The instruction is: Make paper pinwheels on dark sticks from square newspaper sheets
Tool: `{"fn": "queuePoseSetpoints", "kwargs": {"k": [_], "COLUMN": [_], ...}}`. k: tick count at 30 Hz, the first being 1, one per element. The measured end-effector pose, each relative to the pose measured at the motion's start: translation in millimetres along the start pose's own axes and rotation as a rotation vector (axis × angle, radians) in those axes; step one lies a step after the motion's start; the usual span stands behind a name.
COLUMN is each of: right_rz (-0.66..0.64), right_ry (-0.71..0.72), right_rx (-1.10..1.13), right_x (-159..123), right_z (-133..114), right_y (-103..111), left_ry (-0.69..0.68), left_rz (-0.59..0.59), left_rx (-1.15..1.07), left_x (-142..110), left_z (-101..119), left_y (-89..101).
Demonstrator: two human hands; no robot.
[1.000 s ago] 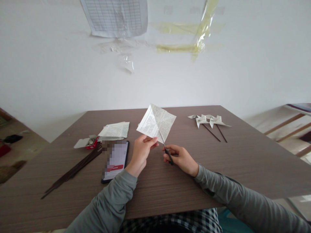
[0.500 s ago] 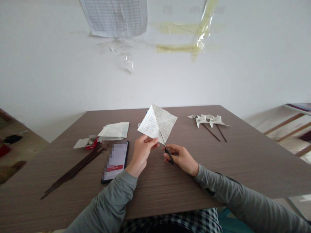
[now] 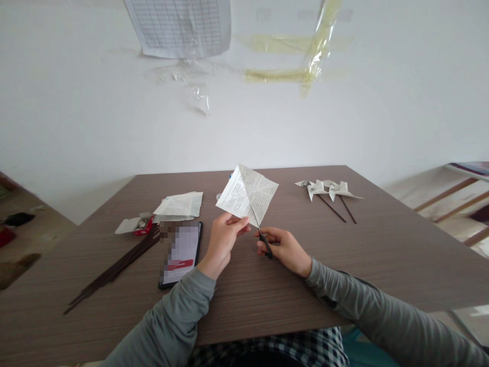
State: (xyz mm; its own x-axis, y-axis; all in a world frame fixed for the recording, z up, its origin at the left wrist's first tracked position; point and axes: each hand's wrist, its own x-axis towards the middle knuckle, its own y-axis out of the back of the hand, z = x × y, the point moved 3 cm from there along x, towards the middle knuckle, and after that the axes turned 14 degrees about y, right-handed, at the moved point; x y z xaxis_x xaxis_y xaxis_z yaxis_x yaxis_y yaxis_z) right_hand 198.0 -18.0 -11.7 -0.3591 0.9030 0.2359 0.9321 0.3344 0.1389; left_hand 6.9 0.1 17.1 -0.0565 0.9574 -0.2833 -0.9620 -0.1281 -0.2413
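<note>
My left hand pinches the lower edge of a square sheet of printed paper, held up above the table with a diagonal crease across it. In my right hand is a pair of scissors with black handles. The scissor blades lie along the crease at the paper's lower corner, and the paper partly hides them. Something small with a blue part sits behind the sheet, mostly hidden.
On the brown table at left lie stacked paper squares, an opened red box of small metal pieces, dark sticks and a phone. Paper pinwheels on sticks lie at the back right. A white wall stands behind.
</note>
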Motion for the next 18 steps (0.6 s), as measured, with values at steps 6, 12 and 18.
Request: {"fn": "queuePoseSetpoints", "kwargs": {"k": [6, 12, 18], "right_rz": [0.012, 0.026, 0.027], "right_ry": [0.021, 0.021, 0.021], "right_rx": [0.010, 0.002, -0.019], "right_x": [0.8, 1.5, 1.7], "right_z": [1.9, 4.2, 2.4], "right_y": [-0.8, -0.3, 0.4], "left_ry": [-0.003, -0.007, 0.004], "left_rz": [-0.013, -0.006, -0.007], "left_rx": [-0.005, 0.018, 0.011], "left_x": [0.2, 0.8, 0.2], "left_z": [-0.4, -0.8, -0.3], "left_y": [0.5, 0.3, -0.5]}}
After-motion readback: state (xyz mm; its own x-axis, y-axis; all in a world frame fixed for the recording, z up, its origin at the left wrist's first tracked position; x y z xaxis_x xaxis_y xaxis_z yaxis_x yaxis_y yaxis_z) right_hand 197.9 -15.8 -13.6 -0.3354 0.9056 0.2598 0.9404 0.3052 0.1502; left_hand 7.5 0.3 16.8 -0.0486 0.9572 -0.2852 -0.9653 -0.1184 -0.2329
